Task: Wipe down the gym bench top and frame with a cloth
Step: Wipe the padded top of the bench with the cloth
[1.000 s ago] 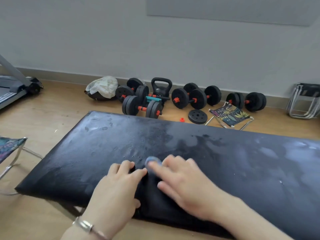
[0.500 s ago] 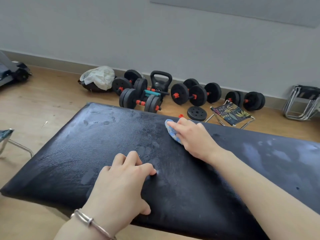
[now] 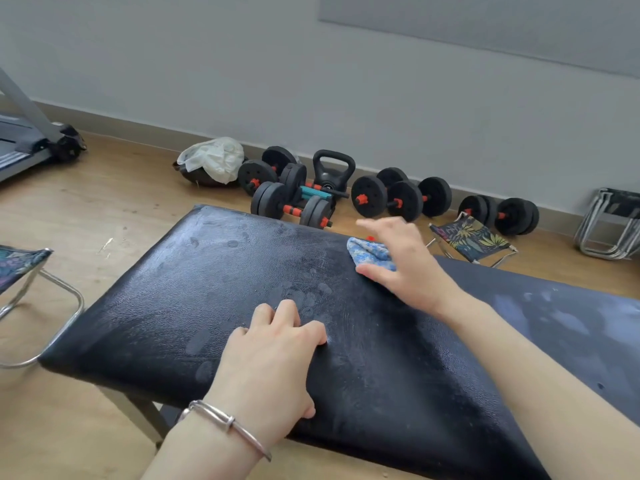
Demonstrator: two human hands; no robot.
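Observation:
The black padded bench top [image 3: 194, 306] fills the lower middle of the head view, smeared with damp streaks and finger marks. My right hand [image 3: 405, 265] lies over a small blue patterned cloth [image 3: 369, 252] at the pad's far edge, with thumb and fingers spread; most of the cloth is hidden under the palm. My left hand [image 3: 273, 358], a silver bracelet on its wrist, rests on the pad near its front edge with fingers bent. A grey frame leg [image 3: 145, 415] shows under the front left of the pad.
Several black dumbbells [image 3: 401, 199] and a kettlebell [image 3: 333, 171] lie on the wooden floor by the wall. Folding stools stand at the left [image 3: 20, 268], behind the bench [image 3: 472, 239] and at far right [image 3: 613, 223]. A treadmill end [image 3: 38, 140] is at the upper left.
My right hand has slid the cloth from beside my left hand across the pad to its far edge, and its fingers have spread. My left hand has stayed in place.

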